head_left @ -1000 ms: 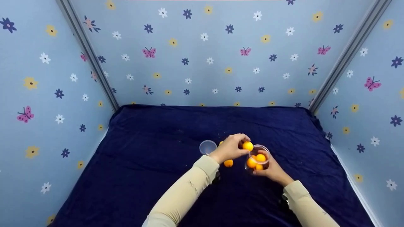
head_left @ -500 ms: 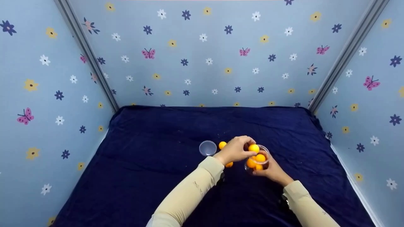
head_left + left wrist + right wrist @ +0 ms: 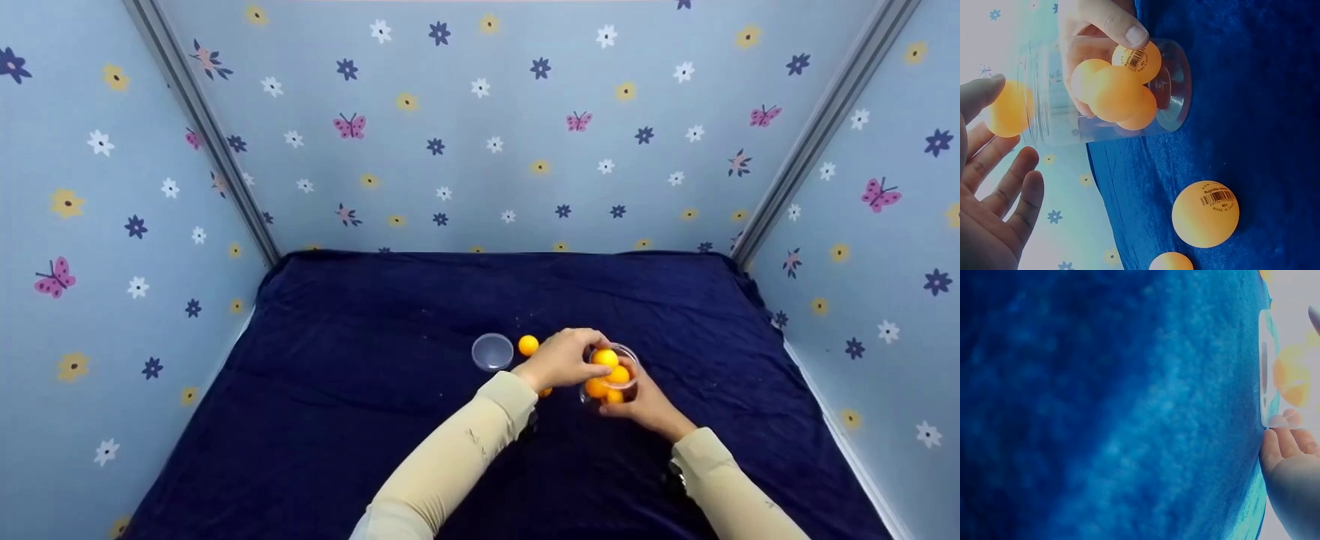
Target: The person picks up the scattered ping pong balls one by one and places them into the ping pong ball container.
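My left hand (image 3: 562,357) pinches an orange ping-pong ball (image 3: 605,359) between thumb and fingers, right at the mouth of a clear plastic jar (image 3: 1057,115). In the left wrist view that ball (image 3: 1009,109) overlaps the jar's rim, and the other fingers spread below it. Wrapped around the jar's side, my right hand (image 3: 651,405) keeps it on the cloth, its thumb (image 3: 1137,35) against the wall. Several orange balls (image 3: 1114,94) lie inside near the base. The right wrist view shows only part of the right hand (image 3: 1297,481) and the pale, overexposed jar.
A round clear lid (image 3: 492,352) lies left of the hands on the dark blue cloth (image 3: 360,390). One loose ball (image 3: 528,345) sits beside it; another ball (image 3: 546,391) is partly hidden by the left wrist. Flower-patterned walls (image 3: 480,165) enclose the back and sides.
My left hand has moved right and slightly down, bringing its ball from beside the jar to over its mouth. The loose ball by the lid has come into full view. The right hand stays put.
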`<state>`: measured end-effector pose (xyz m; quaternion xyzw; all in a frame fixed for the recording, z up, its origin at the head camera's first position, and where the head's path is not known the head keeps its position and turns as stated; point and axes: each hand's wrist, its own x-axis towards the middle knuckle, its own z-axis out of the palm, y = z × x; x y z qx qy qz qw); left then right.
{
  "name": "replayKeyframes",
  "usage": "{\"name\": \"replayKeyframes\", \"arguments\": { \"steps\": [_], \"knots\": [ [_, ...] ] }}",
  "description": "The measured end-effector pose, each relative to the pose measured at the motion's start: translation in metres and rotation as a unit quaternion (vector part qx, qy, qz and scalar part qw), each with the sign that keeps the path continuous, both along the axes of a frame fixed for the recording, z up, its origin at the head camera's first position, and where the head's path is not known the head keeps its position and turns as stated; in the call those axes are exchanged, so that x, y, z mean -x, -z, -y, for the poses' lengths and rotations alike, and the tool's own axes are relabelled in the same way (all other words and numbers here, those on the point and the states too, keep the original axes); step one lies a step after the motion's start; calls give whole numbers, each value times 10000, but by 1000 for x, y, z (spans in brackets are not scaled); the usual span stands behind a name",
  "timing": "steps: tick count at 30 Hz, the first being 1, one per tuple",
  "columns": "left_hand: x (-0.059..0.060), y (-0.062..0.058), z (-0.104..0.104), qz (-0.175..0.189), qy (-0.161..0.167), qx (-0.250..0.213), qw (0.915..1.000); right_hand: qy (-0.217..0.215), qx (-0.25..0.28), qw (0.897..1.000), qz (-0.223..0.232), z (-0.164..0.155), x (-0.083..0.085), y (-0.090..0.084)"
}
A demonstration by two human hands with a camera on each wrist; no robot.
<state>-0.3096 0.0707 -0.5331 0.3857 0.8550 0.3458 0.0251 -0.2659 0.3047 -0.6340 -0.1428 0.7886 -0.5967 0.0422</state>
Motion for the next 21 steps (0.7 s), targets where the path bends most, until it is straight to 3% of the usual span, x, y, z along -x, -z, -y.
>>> {"name": "replayKeyframes", "arguments": {
  "steps": [7, 21],
  "knots": [
    [2, 2, -2, 35, 33, 279, 9996, -10, 96, 10000, -20, 1, 1, 1],
    [4, 5, -2, 74, 115, 272, 9995, 77, 19, 10000, 53, -1, 1, 2]
  ]
}}
